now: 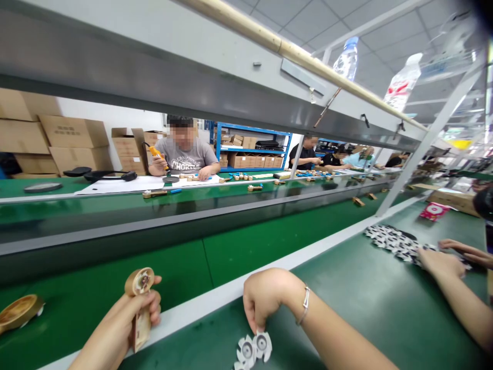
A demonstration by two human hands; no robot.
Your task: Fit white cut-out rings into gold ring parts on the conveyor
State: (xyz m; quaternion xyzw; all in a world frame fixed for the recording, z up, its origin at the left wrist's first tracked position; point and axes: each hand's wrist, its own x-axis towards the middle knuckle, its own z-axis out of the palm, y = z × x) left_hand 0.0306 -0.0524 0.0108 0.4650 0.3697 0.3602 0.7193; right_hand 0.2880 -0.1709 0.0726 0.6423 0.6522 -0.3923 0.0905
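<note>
Left hand (119, 324): the fingers are closed round the shaft of a wooden fan body (139, 281), which is held upright over the green belt (231, 252). Right hand (267, 298): the fingertips (254, 325) are pinched together on the rim of a white impeller (263, 344) at the near edge of the green mat (346, 298), with a second impeller (245, 352) touching it.
</note>
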